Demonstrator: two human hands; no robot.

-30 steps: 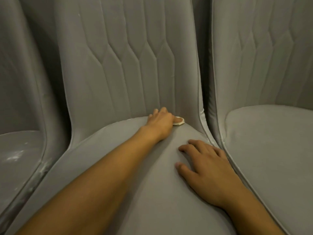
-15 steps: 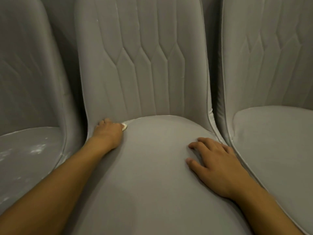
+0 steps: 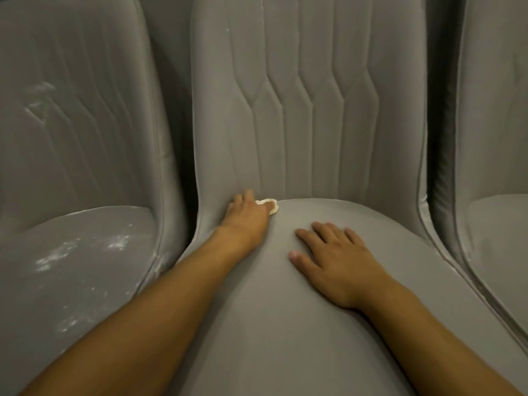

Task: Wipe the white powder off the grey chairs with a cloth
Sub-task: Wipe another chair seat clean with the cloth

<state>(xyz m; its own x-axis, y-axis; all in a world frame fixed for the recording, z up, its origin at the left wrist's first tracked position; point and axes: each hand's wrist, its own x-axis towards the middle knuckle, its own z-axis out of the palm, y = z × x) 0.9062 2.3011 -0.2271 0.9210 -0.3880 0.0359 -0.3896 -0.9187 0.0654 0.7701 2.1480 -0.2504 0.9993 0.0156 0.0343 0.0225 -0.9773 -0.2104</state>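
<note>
White powder [image 3: 117, 244] dusts the left grey chair [image 3: 85, 144] beside the middle chair [image 3: 314, 132].

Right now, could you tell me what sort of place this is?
Probably an indoor dining-style seating area, though little shows. The left chair, middle chair and right chair are matching grey padded seats side by side; white powder dusts the left one, a cloth wipes the middle.

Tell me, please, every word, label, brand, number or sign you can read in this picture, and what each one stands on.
There are none to read.
The middle chair, left chair and right chair show only stitched seams; the left one has white powder.
The visible bit of cloth held by the left hand bears no marking.
</note>
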